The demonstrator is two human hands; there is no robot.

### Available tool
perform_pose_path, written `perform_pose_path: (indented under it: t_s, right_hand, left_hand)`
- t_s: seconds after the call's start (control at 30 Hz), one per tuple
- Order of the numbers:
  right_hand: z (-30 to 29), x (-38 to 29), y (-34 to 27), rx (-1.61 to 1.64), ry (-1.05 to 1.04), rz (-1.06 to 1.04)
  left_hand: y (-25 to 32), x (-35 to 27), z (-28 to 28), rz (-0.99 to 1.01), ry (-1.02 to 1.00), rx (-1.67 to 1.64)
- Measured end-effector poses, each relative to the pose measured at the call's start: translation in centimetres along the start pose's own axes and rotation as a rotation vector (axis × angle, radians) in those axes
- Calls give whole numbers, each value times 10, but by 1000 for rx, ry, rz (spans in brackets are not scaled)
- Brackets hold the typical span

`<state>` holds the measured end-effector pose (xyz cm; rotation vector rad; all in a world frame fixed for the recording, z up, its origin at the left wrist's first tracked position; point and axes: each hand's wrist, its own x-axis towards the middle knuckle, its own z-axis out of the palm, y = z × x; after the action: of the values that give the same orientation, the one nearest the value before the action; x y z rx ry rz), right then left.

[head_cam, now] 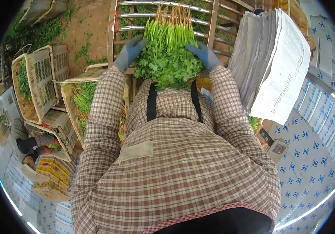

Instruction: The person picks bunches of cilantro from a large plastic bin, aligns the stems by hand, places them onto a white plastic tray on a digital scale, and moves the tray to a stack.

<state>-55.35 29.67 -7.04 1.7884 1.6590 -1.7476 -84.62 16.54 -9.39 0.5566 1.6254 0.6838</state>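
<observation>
A wide bunch of fresh coriander (170, 49) lies in front of me over a rack of metal bars (164, 15). Its brown roots point away from me, and the leaves hang toward my lap. My left hand (130, 53), in a blue and grey glove, is against the left edge of the stems. Gloved the same way, my right hand (204, 55) is at the right edge, where stems meet leaves. The bunch is held between the two hands; some fingertips are hidden by the greens.
To my right stands a thick stack of paper sheets (281, 67). A plastic crate of greens (68, 99) is by my left arm, with another crate (43, 84) beyond it. A co-worker (24, 140) bends over greens at far left. Loose leaves (82, 54) litter the floor.
</observation>
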Motion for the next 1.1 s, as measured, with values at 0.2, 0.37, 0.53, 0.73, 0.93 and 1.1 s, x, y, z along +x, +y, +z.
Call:
perform_pose_path:
  t_s: [0.2,0.37,0.53,0.73,0.93,1.1]
  right_hand:
    - [-10,-54,-20,-347,470,-262]
    - [46,-22,-43,-517,499,-1201]
    - [107,34,-46,-958,269,-1116]
    - [104,52,-29,-1024,272,-1116]
    - [98,57,-19,-1141,283,-1128]
    - [90,59,-21,-886,238,-1123]
  left_hand:
    - [-50,-63,-18,520,615,203]
    - [-35,-88,45,689,552,587]
    - [-40,-65,51,404,474,746]
    - [-18,-57,39,204,223,696]
    - [16,-73,13,348,-94,1136]
    - [-79,-118,10,355,-256,740]
